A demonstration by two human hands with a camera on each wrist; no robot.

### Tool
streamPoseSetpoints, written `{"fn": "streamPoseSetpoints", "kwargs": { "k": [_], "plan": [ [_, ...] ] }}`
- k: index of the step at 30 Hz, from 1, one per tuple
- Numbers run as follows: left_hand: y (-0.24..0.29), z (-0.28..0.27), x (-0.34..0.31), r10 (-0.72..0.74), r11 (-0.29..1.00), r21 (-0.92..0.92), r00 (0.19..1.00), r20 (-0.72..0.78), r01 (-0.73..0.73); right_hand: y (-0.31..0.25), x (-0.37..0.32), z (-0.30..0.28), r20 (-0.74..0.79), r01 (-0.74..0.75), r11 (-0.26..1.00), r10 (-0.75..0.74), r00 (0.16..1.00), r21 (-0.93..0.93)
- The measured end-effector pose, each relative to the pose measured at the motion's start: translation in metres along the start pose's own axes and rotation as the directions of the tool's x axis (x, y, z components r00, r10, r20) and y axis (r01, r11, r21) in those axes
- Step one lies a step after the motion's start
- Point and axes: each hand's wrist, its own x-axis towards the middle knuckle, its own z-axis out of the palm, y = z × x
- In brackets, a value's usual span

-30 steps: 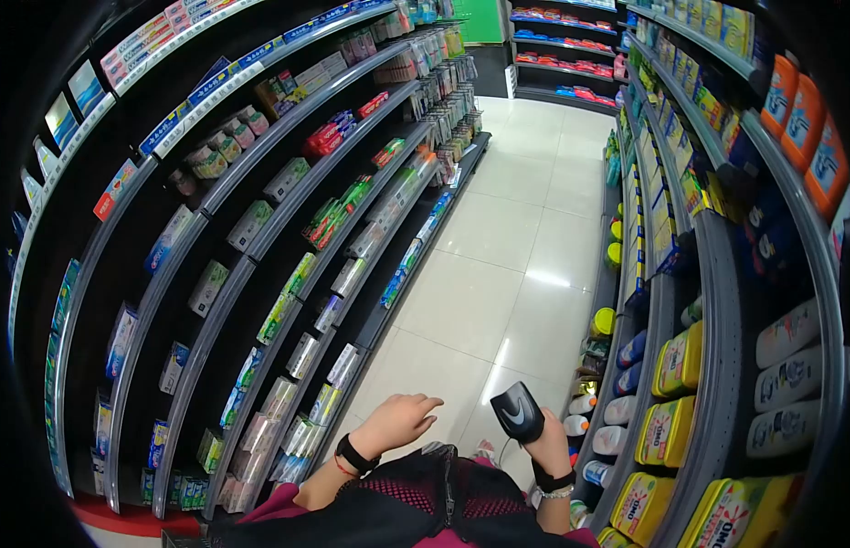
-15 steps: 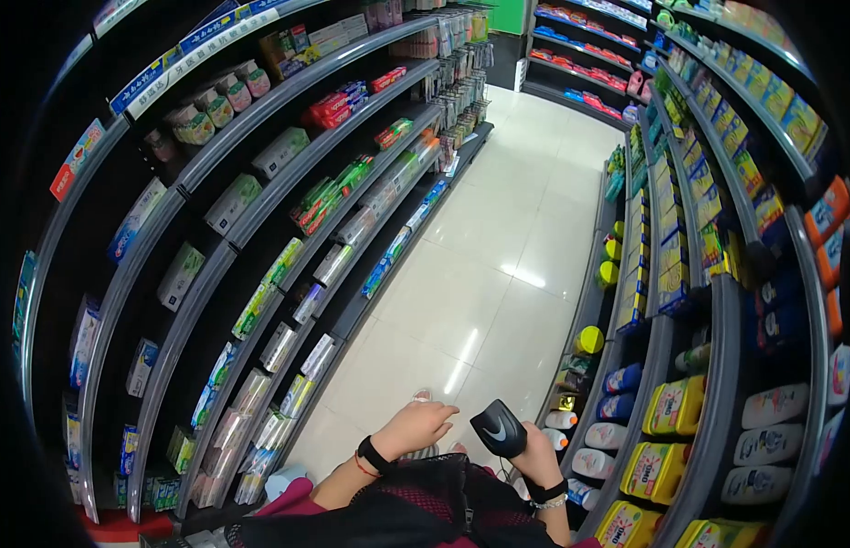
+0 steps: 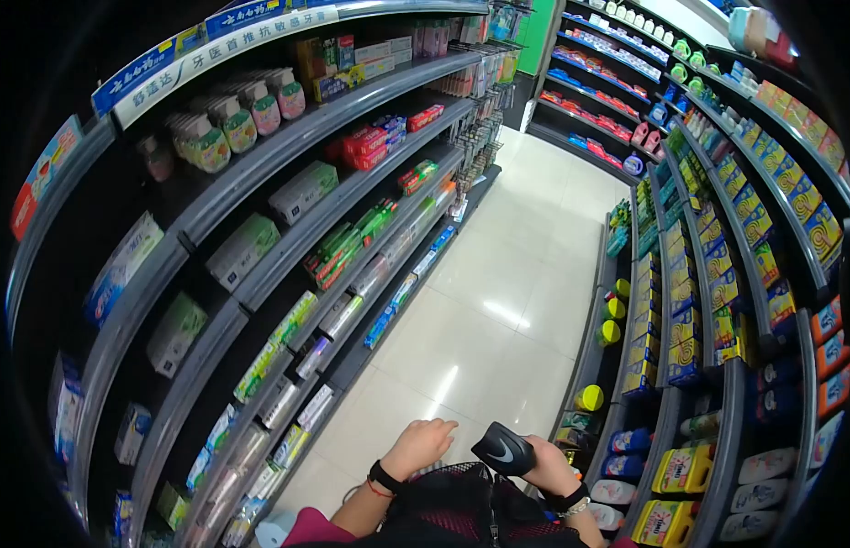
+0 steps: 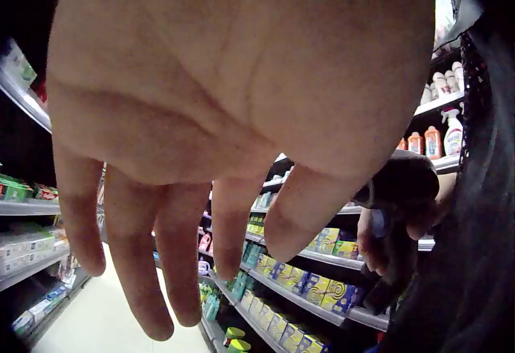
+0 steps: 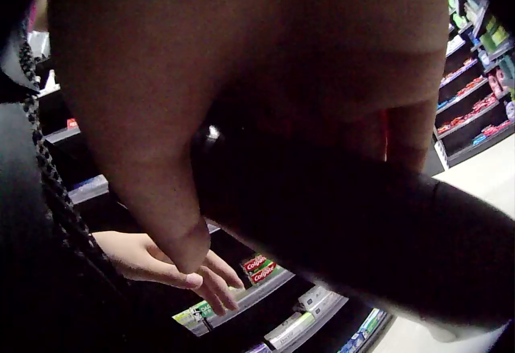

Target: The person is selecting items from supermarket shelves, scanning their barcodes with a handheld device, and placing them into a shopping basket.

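Observation:
My right hand grips a black handheld barcode scanner with a pale curved mark on its head, held in front of my body above the aisle floor. The left wrist view shows the scanner's rounded head and the fingers wrapped below it. Up close in the right wrist view, the dark scanner body hides part of the grip. My left hand hovers to the left of the scanner, holding nothing. Its palm and loosely extended fingers fill much of the left wrist view.
Shelves with toothpaste boxes and pump bottles line the left side. Along the right run shelves of yellow-and-blue boxes and yellow OMO packs. Between them the tiled floor leads to a far shelf of red packs.
The view has shifted along the aisle, and the left pump bottles and far shelves show larger. The scanner head has tipped from upright toward level. Both hands stay in front of the body.

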Motion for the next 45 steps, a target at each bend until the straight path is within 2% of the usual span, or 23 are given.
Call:
{"fn": "streamPoseSetpoints", "kwargs": {
  "k": [1,3,5,7,9,11,12,14,15,17,20,23,25,29,31,33,35,37,39,40,45],
  "plan": [
    [-0.012,-0.004,0.003,0.011,1.000,0.009,1.000,0.001,-0.011,-0.001,0.014,0.001,-0.014,0.001,1.000,-0.001,1.000,0.002],
    [-0.035,-0.012,0.005,-0.031,1.000,0.000,0.999,-0.006,0.031,-0.007,0.039,0.004,0.091,-0.036,0.999,0.040,0.995,-0.038],
    [-0.058,-0.018,0.009,-0.039,0.999,-0.009,0.999,0.012,0.039,-0.012,0.063,0.006,0.070,-0.018,0.999,0.021,0.997,-0.044],
    [-0.083,-0.021,0.013,-0.069,0.997,0.014,0.996,-0.051,0.070,-0.010,0.083,0.006,0.099,0.057,0.998,-0.053,0.994,-0.032],
    [-0.101,-0.032,0.020,-0.052,0.998,0.033,0.998,-0.037,0.054,-0.010,0.101,0.002,0.071,0.037,0.999,-0.035,0.997,-0.029],
    [-0.113,-0.045,0.035,-0.154,0.988,0.024,0.988,-0.025,0.155,0.000,0.120,-0.003,0.111,0.058,0.998,-0.056,0.992,-0.012],
    [-0.122,-0.048,0.045,-0.113,0.993,0.042,0.994,-0.008,0.113,0.007,0.132,-0.008,0.123,0.051,0.999,-0.049,0.991,-0.016],
    [-0.133,-0.054,0.071,-0.208,0.977,0.040,0.978,0.024,0.207,0.019,0.151,-0.017,0.076,0.030,0.999,-0.032,0.997,0.020],
    [-0.130,-0.063,0.088,-0.260,0.964,0.075,0.964,0.060,0.256,0.026,0.161,-0.023,0.074,0.028,0.998,-0.032,0.997,0.054],
    [-0.122,-0.078,0.121,-0.257,0.966,0.035,0.965,0.058,0.255,0.046,0.179,-0.029,0.046,0.006,0.995,-0.011,0.999,0.100],
    [-0.120,-0.087,0.186,-0.184,0.983,0.015,0.982,0.050,0.183,0.082,0.211,-0.045,-0.019,-0.012,0.990,0.015,1.000,0.141],
    [-0.101,-0.101,0.261,-0.112,0.994,0.018,0.992,0.053,0.112,0.110,0.251,-0.074,0.007,-0.066,0.991,0.066,0.998,0.112],
    [-0.086,-0.117,0.319,-0.108,0.993,0.053,0.990,0.095,0.103,0.124,0.281,-0.099,-0.098,-0.041,0.990,0.054,0.994,0.137],
    [-0.075,-0.130,0.433,0.105,0.994,0.006,0.982,0.158,-0.108,0.146,0.334,-0.161,-0.222,-0.076,0.988,0.106,0.969,0.138],
    [-0.068,-0.138,0.486,0.137,0.988,0.036,0.972,0.190,-0.147,0.168,0.356,-0.181,-0.323,-0.054,0.985,0.106,0.940,0.165],
    [-0.066,-0.141,0.527,0.149,0.985,0.054,0.965,0.216,-0.164,0.190,0.371,-0.196,-0.326,-0.073,0.976,0.137,0.935,0.203],
    [-0.067,-0.140,0.562,0.154,0.982,0.078,0.971,0.185,-0.171,0.215,0.381,-0.209,-0.392,-0.098,0.979,0.162,0.905,0.179],
    [-0.069,-0.134,0.590,0.150,0.985,0.047,0.965,0.216,-0.163,0.230,0.387,-0.223,-0.390,-0.156,0.970,0.219,0.894,0.188],
    [-0.071,-0.126,0.625,0.131,0.991,-0.044,0.953,0.274,-0.123,0.250,0.401,-0.238,-0.371,-0.182,0.934,0.294,0.881,0.307],
    [-0.076,-0.120,0.642,0.125,0.992,-0.058,0.944,0.305,-0.112,0.250,0.404,-0.252,-0.324,-0.258,0.905,0.369,0.871,0.338],
    [-0.098,-0.097,0.753,0.207,0.978,-0.061,0.899,0.386,-0.200,0.302,0.463,-0.292,-0.351,-0.334,0.912,0.402,0.846,0.240]
  ]
}}
